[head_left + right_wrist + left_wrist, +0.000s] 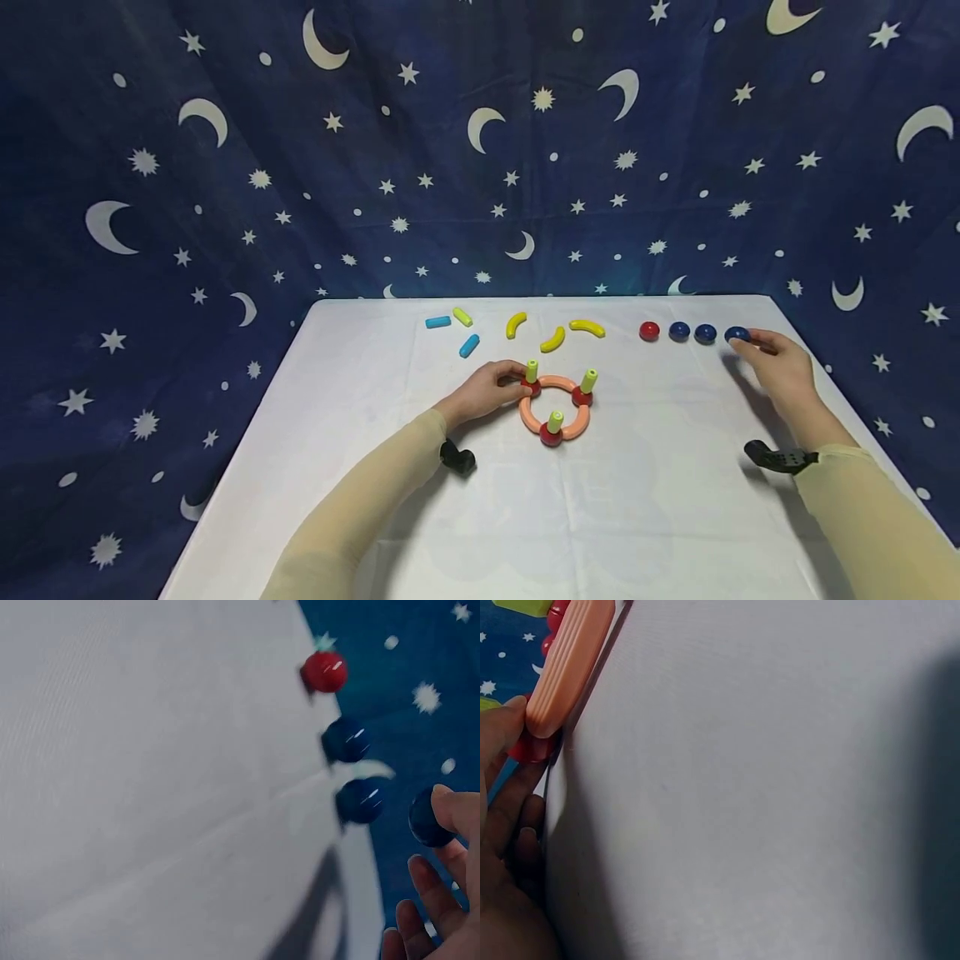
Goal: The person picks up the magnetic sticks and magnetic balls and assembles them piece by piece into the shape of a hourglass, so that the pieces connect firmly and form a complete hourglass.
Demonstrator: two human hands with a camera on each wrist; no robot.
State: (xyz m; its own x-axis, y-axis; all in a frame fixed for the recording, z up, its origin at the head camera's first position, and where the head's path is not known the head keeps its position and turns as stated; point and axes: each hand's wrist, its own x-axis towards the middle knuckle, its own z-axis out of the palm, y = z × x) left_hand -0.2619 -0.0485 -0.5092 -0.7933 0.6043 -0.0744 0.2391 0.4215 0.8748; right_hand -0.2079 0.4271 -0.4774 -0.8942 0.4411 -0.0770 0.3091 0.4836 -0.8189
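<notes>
Head view: tabletop (660, 500) is evenly bright. Wrist views are dimmer. Left: orange bar (570, 667) is sharp at ten o'clock, dark band (946, 810) blurred at three. Right: red ball (327, 672) glints at one.

The salmon ring (557, 382) lies flat and closed, red balls (551, 437) at its three joints, a lime peg (589, 380) rising from each, and the left hand (489, 390) grips its far-left joint! Well to the ring's right and farther back, a glossy dark-blue ball (737, 333) sits pinched in the right hand (782, 371).
</notes>
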